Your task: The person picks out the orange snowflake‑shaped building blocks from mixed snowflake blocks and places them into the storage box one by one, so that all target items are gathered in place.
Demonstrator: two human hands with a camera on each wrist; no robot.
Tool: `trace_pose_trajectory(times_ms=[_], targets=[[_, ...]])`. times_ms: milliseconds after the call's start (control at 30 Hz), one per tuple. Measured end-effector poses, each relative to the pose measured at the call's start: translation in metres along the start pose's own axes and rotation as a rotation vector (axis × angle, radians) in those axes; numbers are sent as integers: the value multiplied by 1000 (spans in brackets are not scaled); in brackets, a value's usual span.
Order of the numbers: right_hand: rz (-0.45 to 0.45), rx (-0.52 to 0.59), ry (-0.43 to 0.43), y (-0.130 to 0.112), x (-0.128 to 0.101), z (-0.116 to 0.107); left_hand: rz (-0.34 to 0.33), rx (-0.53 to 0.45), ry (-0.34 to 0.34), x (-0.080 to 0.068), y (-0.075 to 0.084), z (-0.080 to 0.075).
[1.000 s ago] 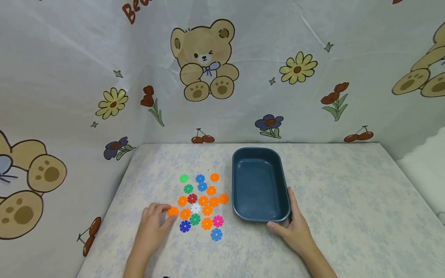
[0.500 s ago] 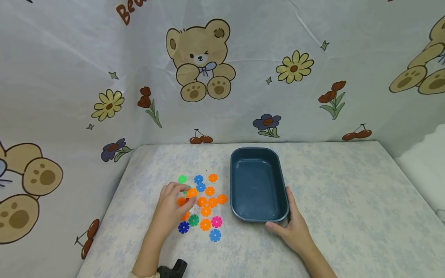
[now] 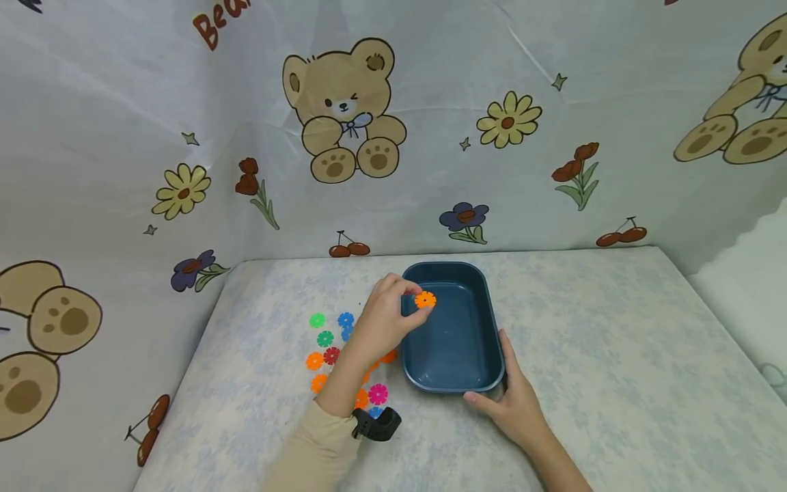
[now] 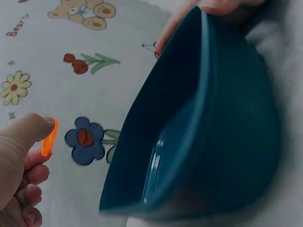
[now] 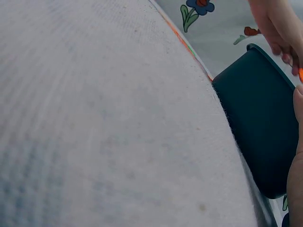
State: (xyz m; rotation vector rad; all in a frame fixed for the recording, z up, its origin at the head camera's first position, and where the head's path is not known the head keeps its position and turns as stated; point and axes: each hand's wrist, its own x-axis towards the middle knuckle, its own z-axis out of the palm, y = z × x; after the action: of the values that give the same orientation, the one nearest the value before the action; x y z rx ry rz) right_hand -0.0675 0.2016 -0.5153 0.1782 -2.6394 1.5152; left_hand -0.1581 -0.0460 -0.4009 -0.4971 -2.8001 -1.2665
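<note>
My left hand (image 3: 413, 301) pinches an orange snowflake disc (image 3: 425, 299) between thumb and fingertips, above the far left part of the dark blue tray (image 3: 492, 328). The left wrist view shows the same disc (image 4: 49, 137) edge-on at my fingertips, beside the tray (image 4: 213, 118), which holds nothing. My right hand (image 3: 494, 383) rests against the tray's near right corner, fingers straight along the right wall and thumb at the near rim. The right wrist view shows the tray's outer wall (image 5: 265, 118) and my left hand's fingers (image 5: 277, 28) above it.
Several coloured discs lie on the mat left of the tray, among them a green one (image 3: 316, 320), a red one (image 3: 331, 354) and a pink one (image 3: 378, 393); my left forearm covers some. Printed cloth walls (image 3: 344, 137) close off the back and left.
My left hand picked an orange disc from the near left of the pile and carried it up and to the right, over the tray. My right hand stayed at the tray's corner.
</note>
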Motion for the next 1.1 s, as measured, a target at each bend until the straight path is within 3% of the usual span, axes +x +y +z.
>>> trace_pose_trajectory(times_ms=[233, 467, 733, 1100], targets=[[24, -23, 3, 0, -1, 1, 15, 46, -45, 41, 13, 28], [37, -39, -4, -1, -1, 1, -4, 86, -86, 65, 18, 48], [75, -52, -23, -3, -1, 1, -21, 138, -103, 79, 11, 65], [31, -30, 0, -2, -1, -1, -26, 199, -171, 86, -11, 81]])
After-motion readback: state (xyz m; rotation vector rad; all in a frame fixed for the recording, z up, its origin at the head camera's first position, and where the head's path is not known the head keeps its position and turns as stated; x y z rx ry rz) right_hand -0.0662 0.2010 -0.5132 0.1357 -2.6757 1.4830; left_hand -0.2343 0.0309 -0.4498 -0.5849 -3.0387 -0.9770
